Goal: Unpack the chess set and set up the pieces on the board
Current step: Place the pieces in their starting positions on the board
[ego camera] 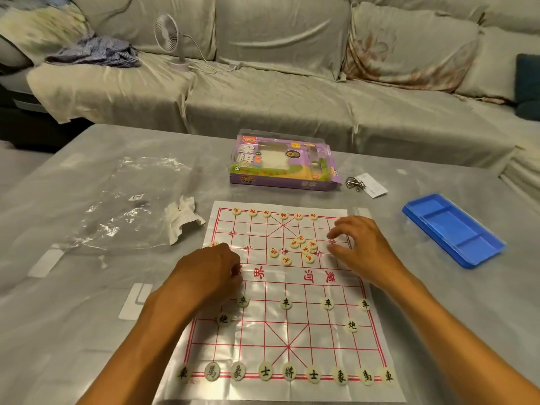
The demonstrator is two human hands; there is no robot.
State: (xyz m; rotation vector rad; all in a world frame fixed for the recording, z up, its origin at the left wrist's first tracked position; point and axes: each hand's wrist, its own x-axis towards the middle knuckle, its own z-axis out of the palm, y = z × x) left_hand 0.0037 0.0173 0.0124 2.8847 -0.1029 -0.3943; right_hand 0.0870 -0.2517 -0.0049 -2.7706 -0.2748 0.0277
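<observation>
While the red side is only part laid out, the next move turns on the loose pile near the middle of the far half.

Landmark: the board (292,323), a thin sheet with red lines, lying flat on the table (87,287).
Loose red pieces (304,248): a small cluster on the board's far half, just beyond the river text, slightly right of centre; small flat discs with no long axis to speak of.
Right hand (361,248): over the board's far right part, fingers spread and loosely bent, holding nothing I can see; its fingertips (331,235) point at the cluster, which lies just to their left.
Left hand (211,268): at the board's left edge by the river line, fingers curled under; whether they pinch a piece cannot be told.
Nearer hand: the right, by my reading.
Far red row (274,213): six pieces along the board's far edge, gaps left on the right.
Black pieces (287,372): ranked on the board's near half.
Box (283,163): beyond the board's far edge.
Blue tray (453,229): right of the board, well apart.
</observation>
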